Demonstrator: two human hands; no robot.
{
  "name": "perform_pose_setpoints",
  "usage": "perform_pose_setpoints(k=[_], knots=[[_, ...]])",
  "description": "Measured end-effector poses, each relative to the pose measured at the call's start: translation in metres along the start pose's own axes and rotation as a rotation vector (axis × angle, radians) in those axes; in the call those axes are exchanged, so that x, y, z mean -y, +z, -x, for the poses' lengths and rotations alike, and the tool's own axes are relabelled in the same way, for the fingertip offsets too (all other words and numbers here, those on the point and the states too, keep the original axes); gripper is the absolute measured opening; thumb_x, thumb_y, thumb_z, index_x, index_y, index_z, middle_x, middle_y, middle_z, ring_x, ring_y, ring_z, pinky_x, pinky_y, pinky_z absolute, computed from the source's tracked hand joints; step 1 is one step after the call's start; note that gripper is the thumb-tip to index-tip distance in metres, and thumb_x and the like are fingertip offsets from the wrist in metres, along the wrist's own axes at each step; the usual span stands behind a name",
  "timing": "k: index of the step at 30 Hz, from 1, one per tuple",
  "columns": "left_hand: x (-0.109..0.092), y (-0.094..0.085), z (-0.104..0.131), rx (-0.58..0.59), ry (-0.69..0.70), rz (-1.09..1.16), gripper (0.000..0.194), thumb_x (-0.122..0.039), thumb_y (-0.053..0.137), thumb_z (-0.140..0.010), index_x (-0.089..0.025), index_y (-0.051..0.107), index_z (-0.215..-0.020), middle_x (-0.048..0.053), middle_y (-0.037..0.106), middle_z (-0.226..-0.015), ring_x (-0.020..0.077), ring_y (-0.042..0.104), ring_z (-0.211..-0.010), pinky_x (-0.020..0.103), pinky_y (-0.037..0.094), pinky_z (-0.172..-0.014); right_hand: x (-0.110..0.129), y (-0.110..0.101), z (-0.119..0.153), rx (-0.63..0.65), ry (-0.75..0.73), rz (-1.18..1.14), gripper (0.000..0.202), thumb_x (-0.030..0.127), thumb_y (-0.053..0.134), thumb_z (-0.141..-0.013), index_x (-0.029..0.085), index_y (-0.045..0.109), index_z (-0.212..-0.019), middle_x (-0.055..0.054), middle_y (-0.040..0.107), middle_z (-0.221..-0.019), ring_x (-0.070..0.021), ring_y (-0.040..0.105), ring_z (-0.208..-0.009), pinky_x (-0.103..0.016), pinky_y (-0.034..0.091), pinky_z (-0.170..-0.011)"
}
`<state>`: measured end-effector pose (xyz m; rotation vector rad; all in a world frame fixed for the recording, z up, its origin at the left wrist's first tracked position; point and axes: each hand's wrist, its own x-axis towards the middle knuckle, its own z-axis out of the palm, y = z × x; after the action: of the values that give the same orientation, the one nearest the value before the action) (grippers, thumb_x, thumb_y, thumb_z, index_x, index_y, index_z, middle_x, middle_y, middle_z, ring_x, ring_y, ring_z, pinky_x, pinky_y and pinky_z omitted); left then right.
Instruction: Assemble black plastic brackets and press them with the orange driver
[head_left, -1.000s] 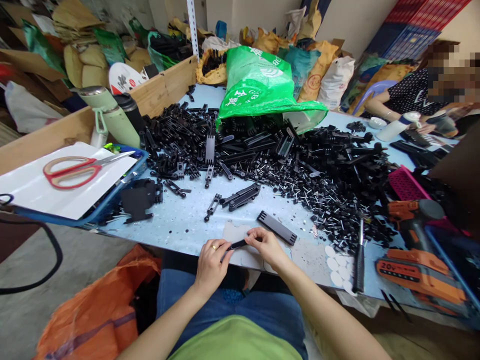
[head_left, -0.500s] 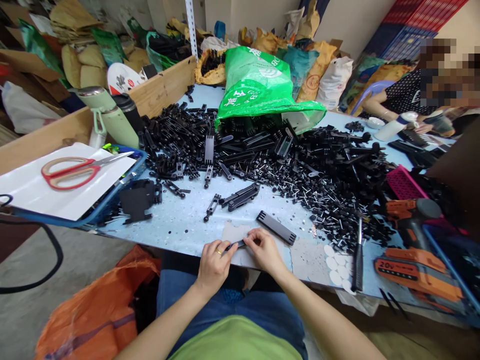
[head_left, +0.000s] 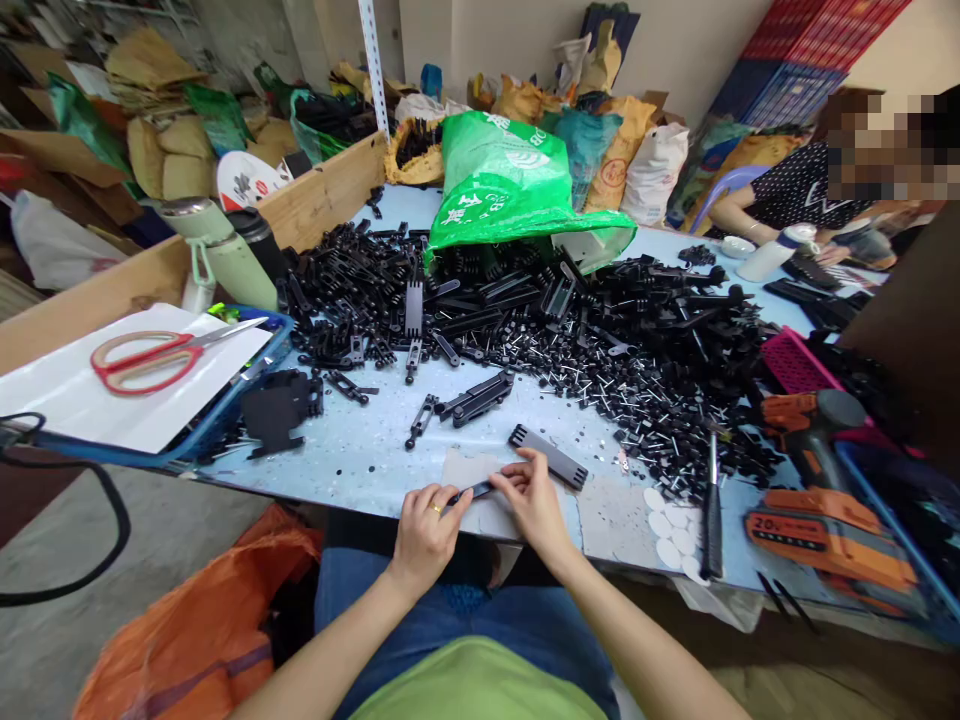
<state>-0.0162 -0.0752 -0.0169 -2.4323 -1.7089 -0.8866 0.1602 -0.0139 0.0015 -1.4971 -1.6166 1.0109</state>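
My left hand [head_left: 427, 525], with a ring on one finger, pinches one end of a narrow black plastic strip [head_left: 475, 490] at the table's front edge. The thumb and fingertips of my right hand [head_left: 536, 505] are closed at its other end. Under the strip lies a grey cardboard pad [head_left: 465, 468]. Just beyond my right hand rests a flat black bar with slotted ends [head_left: 551, 455]. Farther back are a folded black arm assembly [head_left: 476, 398] and a small black jointed piece [head_left: 422, 420]. Whatever sits under my right fingertips is hidden.
A heap of black parts and pins [head_left: 600, 370] spreads below a green sack [head_left: 517, 180]. On the right lie a hammer [head_left: 712, 520], white discs [head_left: 667, 525] and an orange cordless drill [head_left: 825, 530]. Scissors [head_left: 150, 360] lie at left. Another person [head_left: 795, 195] sits at far right.
My right fingers have straightened somewhat and lifted at the strip's right end. My left hand keeps its pinch. The whole view has shifted slightly.
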Motion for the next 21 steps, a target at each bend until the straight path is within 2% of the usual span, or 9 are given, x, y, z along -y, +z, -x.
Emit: perform_pose_setpoints(k=[3,7,11,15,17,19,21], knots=[[-0.004,-0.003,-0.007,-0.003,0.0,-0.008,0.03,-0.01,0.047,-0.085,-0.02,0.06,-0.111,0.009,0.062,-0.1,0.0215,0.051,-0.093,0.036,0.039,-0.077,-0.005,-0.017,-0.006,0.095,-0.013,0.003,0.034,0.039,0.049,-0.085,0.018,0.045,-0.112,-0.005,0.062,-0.089,-0.0157,0.059,-0.072,-0.029,0.048,-0.066],[-0.009,0.0,-0.018,0.106,0.073,-0.045,0.034,-0.012,0.048,-0.085,-0.022,0.056,-0.116,0.009,0.059,-0.106,0.0226,0.051,-0.097,0.038,0.038,-0.08,-0.01,-0.028,-0.006,0.176,-0.126,0.192,0.026,0.032,0.053,-0.082,0.018,0.055,-0.103,-0.006,0.062,-0.093,-0.015,0.057,-0.072,-0.028,0.047,-0.065],[-0.009,0.006,-0.023,0.2,0.072,-0.1,0.038,-0.011,0.046,-0.085,-0.024,0.053,-0.12,0.009,0.06,-0.102,0.0227,0.052,-0.092,0.037,0.039,-0.075,-0.012,-0.035,-0.007,0.106,-0.27,0.347,0.022,0.03,0.047,-0.087,0.018,0.058,-0.1,-0.008,0.062,-0.096,-0.0181,0.057,-0.083,-0.031,0.047,-0.073],[-0.007,0.012,-0.027,0.234,0.034,-0.111,0.035,-0.013,0.042,-0.088,-0.018,0.05,-0.121,0.009,0.06,-0.094,0.024,0.052,-0.09,0.038,0.041,-0.073,-0.016,-0.05,-0.022,-0.065,-0.405,0.628,0.033,0.033,0.049,-0.086,0.019,0.054,-0.116,-0.011,0.055,-0.117,-0.0268,0.046,-0.109,-0.044,0.038,-0.092],[-0.005,0.013,-0.031,0.242,0.004,-0.054,0.032,-0.015,0.04,-0.089,-0.015,0.05,-0.119,0.01,0.06,-0.091,0.024,0.053,-0.09,0.038,0.043,-0.074,-0.017,-0.056,-0.032,-0.022,-0.403,0.705,0.04,0.035,0.051,-0.085,0.02,0.05,-0.123,-0.012,0.055,-0.118,-0.0285,0.045,-0.111,-0.046,0.037,-0.092],[-0.004,0.01,-0.038,0.218,-0.068,0.066,0.031,-0.016,0.037,-0.09,-0.014,0.048,-0.119,0.01,0.059,-0.094,0.023,0.054,-0.092,0.038,0.045,-0.077,-0.015,-0.058,-0.039,0.053,-0.377,0.649,0.042,0.037,0.049,-0.087,0.021,0.048,-0.126,-0.011,0.057,-0.113,-0.027,0.049,-0.106,-0.045,0.039,-0.09],[-0.006,0.004,-0.046,0.167,-0.184,0.22,0.031,-0.021,0.037,-0.091,-0.016,0.045,-0.121,0.011,0.057,-0.103,0.0221,0.055,-0.096,0.038,0.046,-0.08,-0.01,-0.055,-0.04,0.106,-0.31,0.451,0.043,0.038,0.046,-0.088,0.023,0.044,-0.129,-0.01,0.057,-0.112,-0.0238,0.053,-0.101,-0.042,0.042,-0.088]])
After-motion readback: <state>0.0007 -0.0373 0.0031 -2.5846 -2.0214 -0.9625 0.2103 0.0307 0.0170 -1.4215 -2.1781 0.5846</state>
